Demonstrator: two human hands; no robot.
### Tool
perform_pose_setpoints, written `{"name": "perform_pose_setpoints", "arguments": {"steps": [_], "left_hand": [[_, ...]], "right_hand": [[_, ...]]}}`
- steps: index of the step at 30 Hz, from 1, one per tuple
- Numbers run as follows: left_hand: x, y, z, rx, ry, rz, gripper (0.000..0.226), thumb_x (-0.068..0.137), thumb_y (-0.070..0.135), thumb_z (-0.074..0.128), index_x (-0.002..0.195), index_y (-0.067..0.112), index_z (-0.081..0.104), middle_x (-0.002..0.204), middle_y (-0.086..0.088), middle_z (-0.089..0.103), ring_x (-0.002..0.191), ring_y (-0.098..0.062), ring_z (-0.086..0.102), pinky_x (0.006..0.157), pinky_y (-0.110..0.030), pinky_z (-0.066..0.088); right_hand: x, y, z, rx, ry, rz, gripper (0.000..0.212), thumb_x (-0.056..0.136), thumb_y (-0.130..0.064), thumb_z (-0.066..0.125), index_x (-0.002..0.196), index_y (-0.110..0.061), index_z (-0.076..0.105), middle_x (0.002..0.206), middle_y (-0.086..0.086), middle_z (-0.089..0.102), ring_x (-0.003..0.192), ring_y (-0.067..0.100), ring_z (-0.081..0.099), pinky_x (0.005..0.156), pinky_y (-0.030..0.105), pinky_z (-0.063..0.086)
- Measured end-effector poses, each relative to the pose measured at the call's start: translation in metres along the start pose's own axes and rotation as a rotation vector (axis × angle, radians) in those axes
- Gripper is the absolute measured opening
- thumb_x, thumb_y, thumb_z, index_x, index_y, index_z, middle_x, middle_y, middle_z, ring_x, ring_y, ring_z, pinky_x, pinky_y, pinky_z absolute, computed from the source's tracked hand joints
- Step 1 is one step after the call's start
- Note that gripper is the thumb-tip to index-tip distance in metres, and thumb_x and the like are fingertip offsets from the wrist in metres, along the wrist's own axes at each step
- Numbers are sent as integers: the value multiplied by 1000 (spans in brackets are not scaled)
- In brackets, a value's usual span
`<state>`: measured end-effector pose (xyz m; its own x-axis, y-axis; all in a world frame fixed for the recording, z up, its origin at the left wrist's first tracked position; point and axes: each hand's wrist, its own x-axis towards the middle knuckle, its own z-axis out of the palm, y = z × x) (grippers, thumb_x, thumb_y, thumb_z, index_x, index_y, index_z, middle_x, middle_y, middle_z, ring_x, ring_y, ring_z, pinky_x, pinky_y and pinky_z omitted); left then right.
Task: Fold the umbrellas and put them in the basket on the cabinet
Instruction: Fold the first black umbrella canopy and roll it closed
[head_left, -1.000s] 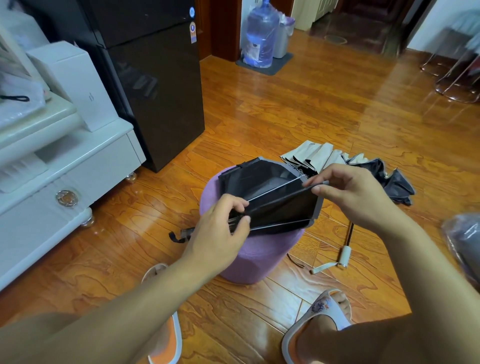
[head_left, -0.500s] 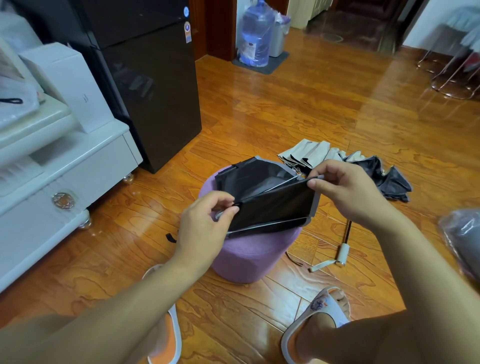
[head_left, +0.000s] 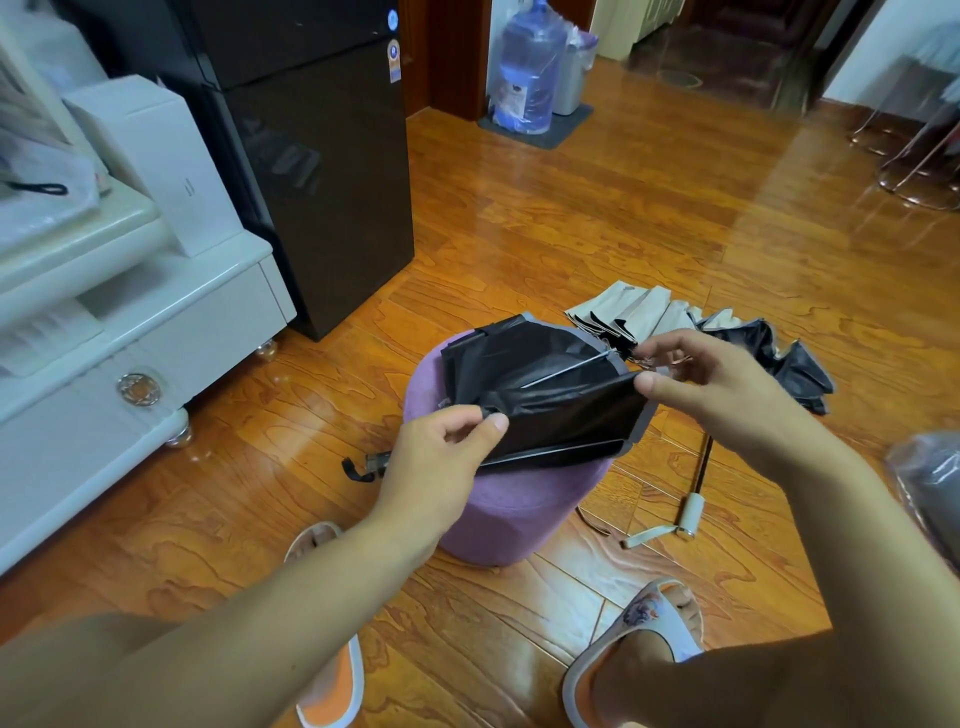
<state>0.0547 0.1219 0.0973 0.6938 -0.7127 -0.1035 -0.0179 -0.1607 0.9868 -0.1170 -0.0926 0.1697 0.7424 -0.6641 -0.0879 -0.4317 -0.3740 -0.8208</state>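
Atop the purple stool (head_left: 519, 499) lies a black umbrella (head_left: 550, 400), half collapsed, its canopy pleats bunched and a metal rib showing; the left hand (head_left: 436, 457) pinches the fabric at the stool's near-left edge, thumb against forefinger; the right hand (head_left: 711, 384) pinches the canopy rim at the stool's far-right side; beyond the stool, on the wooden floor (head_left: 597, 208), sprawls a beige-and-black umbrella (head_left: 727, 343), its handle right of the stool.

The stickers (head_left: 394, 54) on the black fridge (head_left: 322, 171) are perhaps printed, but nothing is legible.
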Motion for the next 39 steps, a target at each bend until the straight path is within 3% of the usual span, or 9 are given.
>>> {"name": "perform_pose_setpoints", "arguments": {"steps": [3,7,12,15,18,26,30,35,39], "left_hand": [[1,-3,-1,-134,-35,-97,49,84,57,72,82,8,70,88,2,59,87,-12,54,95,-51,51],[-1,-2,3,-211,26,-107,8,87,14,80,85,14,72,78,7,69,79,-6,63,84,-29,52],[3,4,3,-221,108,-77,20,85,1,79,80,15,66,70,8,68,69,-2,62,71,-13,49],[6,2,0,-218,156,-86,16,85,9,81,79,18,70,70,8,72,73,-6,66,75,-19,50],[6,1,-1,-201,168,-105,10,87,13,80,83,18,74,76,9,76,80,-5,70,80,-21,50],[-1,1,-5,-150,178,-69,5,94,17,73,90,18,76,80,7,76,81,-6,68,80,-24,52],[-7,9,-5,-23,165,26,10,94,15,73,96,22,66,81,4,75,77,-2,69,72,-17,50],[-10,17,-8,112,73,154,45,88,15,80,124,38,67,86,3,73,88,-9,69,84,-17,53],[-10,17,-7,317,167,297,20,86,17,81,102,27,81,86,18,73,89,3,67,80,-22,54]], "right_hand": [[-5,3,8,95,-143,173,57,80,-66,60,132,-41,59,114,1,68,107,15,67,101,42,53],[-5,-1,21,105,-66,96,31,93,-41,66,124,-34,68,102,-1,73,95,11,68,85,25,51],[-4,-8,22,207,42,62,24,94,-29,69,118,-28,71,99,2,75,92,12,70,84,27,52],[-4,0,18,184,50,172,61,82,-66,68,132,-33,60,119,3,65,112,20,65,100,43,52],[-9,0,19,181,-95,277,83,69,-69,66,142,-31,51,125,5,64,114,20,63,101,42,50],[-3,-4,21,262,145,-41,33,89,-10,75,115,-29,75,71,2,60,73,18,56,75,43,45],[-3,-6,18,255,171,-61,23,89,-5,73,101,-23,78,73,-9,72,74,3,65,75,26,49],[-4,-9,14,192,180,-71,11,88,-9,75,90,-20,78,81,2,75,75,6,65,70,26,51],[-6,-10,6,111,152,-136,14,85,-9,77,83,-22,77,90,-7,71,83,4,65,72,18,51]]}}
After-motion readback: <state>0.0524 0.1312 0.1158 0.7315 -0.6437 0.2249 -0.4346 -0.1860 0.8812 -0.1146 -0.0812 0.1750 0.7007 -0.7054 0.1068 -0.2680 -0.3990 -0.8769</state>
